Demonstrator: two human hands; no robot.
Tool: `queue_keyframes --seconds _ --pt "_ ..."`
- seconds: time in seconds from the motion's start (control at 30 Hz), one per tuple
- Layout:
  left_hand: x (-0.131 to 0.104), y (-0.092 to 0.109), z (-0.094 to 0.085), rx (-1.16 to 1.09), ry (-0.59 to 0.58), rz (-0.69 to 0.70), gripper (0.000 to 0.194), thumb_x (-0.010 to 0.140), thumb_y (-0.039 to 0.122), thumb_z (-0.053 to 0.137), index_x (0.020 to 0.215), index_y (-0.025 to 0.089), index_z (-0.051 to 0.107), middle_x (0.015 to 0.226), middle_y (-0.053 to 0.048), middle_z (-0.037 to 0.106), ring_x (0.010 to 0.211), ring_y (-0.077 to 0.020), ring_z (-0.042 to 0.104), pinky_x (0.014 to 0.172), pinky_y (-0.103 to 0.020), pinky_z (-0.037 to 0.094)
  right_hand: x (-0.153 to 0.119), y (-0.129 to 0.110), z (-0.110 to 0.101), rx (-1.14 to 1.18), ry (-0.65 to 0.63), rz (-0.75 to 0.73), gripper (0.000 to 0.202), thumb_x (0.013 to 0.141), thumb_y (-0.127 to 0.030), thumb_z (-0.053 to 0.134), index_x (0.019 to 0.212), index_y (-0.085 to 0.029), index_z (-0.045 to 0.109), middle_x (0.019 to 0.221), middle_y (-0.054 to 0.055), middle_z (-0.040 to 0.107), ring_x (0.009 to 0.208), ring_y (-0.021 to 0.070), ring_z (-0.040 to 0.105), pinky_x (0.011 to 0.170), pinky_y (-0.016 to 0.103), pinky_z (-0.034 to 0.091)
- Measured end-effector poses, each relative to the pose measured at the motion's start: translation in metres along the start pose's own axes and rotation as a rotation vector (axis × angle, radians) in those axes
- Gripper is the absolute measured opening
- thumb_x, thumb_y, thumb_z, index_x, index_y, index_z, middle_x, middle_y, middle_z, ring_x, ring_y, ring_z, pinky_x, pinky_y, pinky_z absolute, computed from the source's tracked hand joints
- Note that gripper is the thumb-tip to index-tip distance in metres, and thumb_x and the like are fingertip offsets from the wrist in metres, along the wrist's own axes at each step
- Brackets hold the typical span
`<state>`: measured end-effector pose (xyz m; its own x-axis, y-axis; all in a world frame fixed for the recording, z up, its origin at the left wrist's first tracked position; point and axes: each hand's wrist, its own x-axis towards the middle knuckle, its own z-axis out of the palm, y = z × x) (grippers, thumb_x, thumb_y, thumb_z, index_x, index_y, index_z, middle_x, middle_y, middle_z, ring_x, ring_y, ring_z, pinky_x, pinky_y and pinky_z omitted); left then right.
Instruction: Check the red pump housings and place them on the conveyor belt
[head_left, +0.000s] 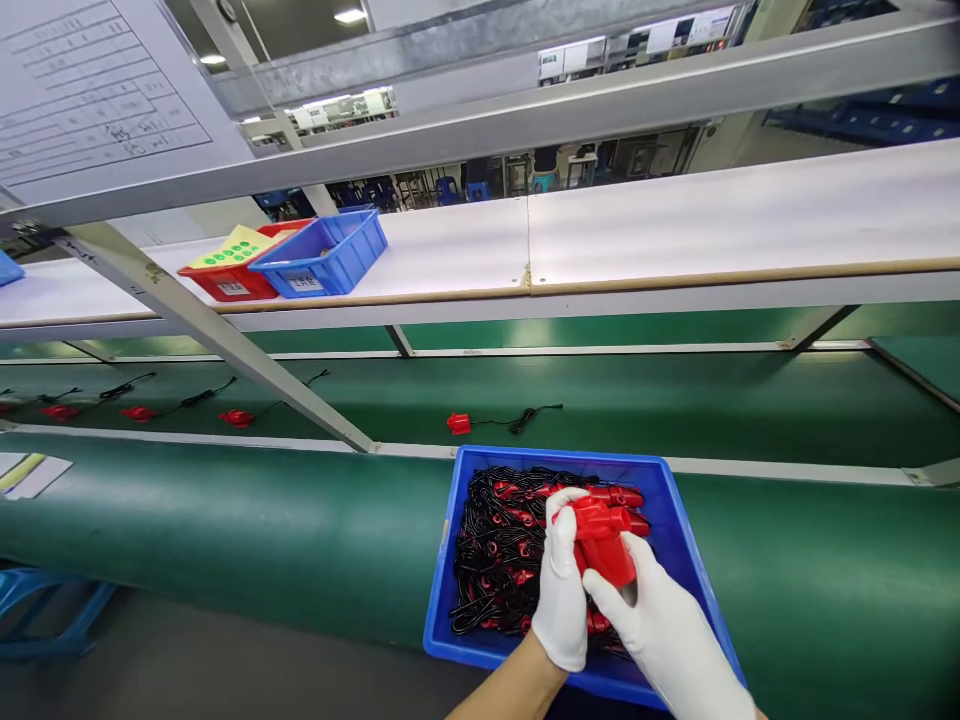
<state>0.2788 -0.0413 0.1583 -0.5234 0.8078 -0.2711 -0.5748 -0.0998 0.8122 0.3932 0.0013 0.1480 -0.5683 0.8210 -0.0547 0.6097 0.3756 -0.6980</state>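
Observation:
My left hand (562, 585), in a white glove, is wrapped round the upper left side of a red plastic part (604, 545). On the lower right side of that same part, my right hand (656, 605), also white-gloved, has its fingers closed. Both hands are over a blue bin (686, 560) full of red parts with bundled black cords (495, 560). The part's lower end, dark, shows between the fingers of my right hand.
Beyond the bin, a green conveyor (637, 405) carries a red part with a cord (459, 424) and several more at the left. A white shelf (675, 240) above holds a blue tray (330, 262) and a red tray (225, 283). A slanted metal post (225, 345) stands left.

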Motion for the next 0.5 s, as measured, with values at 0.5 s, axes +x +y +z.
queue_keyframes --seconds 0.5 --pt "-0.030 -0.008 -0.019 0.016 -0.103 0.042 0.062 0.092 0.069 0.026 0.122 0.025 0.057 0.105 -0.009 0.062 0.102 -0.0258 0.057 0.099 -0.039 0.043 -0.033 -0.017 -0.011 -0.175 0.212 -0.297 0.067 0.071 -0.042 0.066 0.135 -0.033 0.049 0.086 0.000 0.073 0.060 0.0207 0.069 0.051 0.029 0.055"
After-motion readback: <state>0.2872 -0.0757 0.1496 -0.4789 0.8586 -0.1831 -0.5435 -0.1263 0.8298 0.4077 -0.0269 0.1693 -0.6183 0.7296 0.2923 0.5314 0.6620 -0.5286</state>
